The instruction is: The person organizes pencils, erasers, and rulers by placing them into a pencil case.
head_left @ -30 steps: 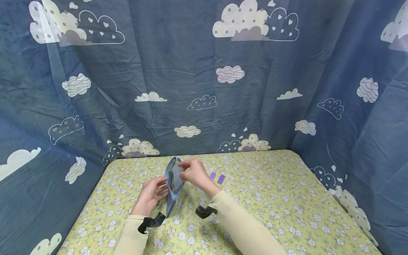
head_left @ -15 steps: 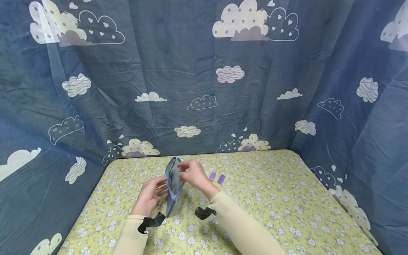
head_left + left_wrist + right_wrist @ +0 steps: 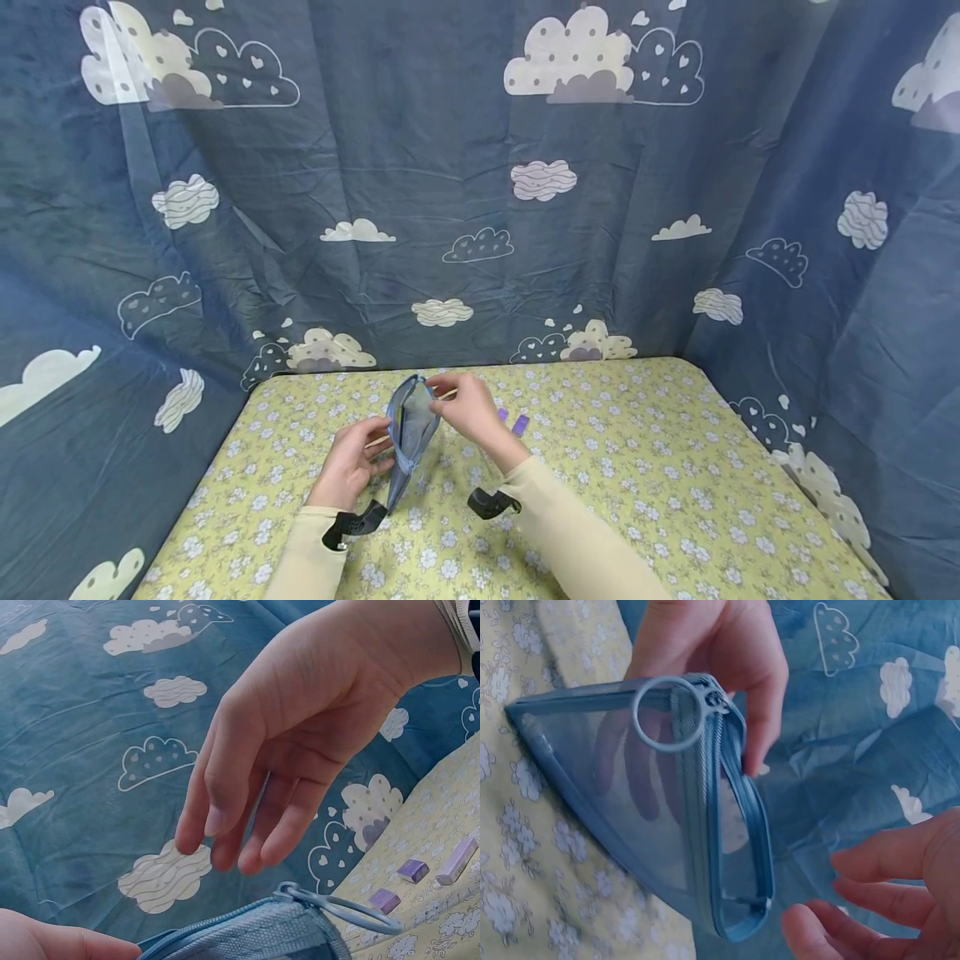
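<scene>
A blue mesh zipper pouch (image 3: pixel 641 772) stands tilted on the table, its zip undone and its mouth gaping upward. My left hand (image 3: pixel 352 458) holds it by the side wall, thumb at the rim and fingers behind the mesh, as the right wrist view shows. A ring-shaped zip pull (image 3: pixel 669 714) hangs at one end. Beside the mouth is my right hand (image 3: pixel 300 727), fingers loosely bent, nothing between them and apart from the pouch in both wrist views. In the head view something slim and dark with a yellowish spot shows inside the pouch; its kind is unclear.
Small purple blocks (image 3: pixel 413 871) lie on the table to the right of the pouch, partly behind the right hand in the head view. A yellow floral cloth (image 3: pixel 637 483) covers the table. Dark blue cloud-print curtains (image 3: pixel 420 183) hang behind and at both sides.
My right hand has drawn slightly to the right, out from the pouch's mouth, and now covers part of one purple block. The left hand keeps its hold. The head view has tilted slightly.
</scene>
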`<move>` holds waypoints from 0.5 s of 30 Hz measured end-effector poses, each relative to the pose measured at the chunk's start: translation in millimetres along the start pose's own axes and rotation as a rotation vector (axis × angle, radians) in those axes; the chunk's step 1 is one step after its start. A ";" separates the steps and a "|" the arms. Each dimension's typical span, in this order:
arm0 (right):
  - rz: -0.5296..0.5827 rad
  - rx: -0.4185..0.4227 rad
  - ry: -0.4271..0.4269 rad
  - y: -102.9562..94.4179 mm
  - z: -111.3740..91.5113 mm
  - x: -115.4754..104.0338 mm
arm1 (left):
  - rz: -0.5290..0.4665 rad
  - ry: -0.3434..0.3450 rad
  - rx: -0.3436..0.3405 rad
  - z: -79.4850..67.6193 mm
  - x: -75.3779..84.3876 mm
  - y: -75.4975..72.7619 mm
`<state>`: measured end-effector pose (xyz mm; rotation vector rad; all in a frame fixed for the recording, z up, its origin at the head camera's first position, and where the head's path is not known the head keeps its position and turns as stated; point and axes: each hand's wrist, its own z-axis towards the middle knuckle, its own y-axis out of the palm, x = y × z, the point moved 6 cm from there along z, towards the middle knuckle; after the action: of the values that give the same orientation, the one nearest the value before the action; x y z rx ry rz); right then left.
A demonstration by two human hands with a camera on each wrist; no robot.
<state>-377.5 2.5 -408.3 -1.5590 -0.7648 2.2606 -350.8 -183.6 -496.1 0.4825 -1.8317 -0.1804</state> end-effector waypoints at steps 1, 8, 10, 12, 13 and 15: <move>0.000 -0.002 0.004 -1.5 -0.2 1.8 | 0.002 -0.001 -0.001 0.2 -0.3 -0.3; 0.025 0.017 0.024 -15.4 0.0 15.8 | 0.010 0.003 -0.013 -0.5 -0.6 -1.4; 0.026 0.027 0.030 -19.8 -0.1 18.8 | 0.001 0.008 -0.013 -0.7 -0.4 -1.5; 0.026 0.033 0.043 -23.3 -0.5 21.9 | -0.005 0.010 -0.012 -0.9 -0.5 -1.5; 0.025 0.036 0.050 -25.0 -0.8 23.5 | -0.007 0.011 -0.011 -1.1 -0.5 -1.4; 0.020 0.041 0.058 -28.0 -1.6 26.5 | -0.014 0.013 -0.013 -1.5 -0.3 -0.8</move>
<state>-387.6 39.4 -413.1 -1.6133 -0.6856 2.2199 -349.1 -184.0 -496.3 0.4865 -1.8138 -0.1981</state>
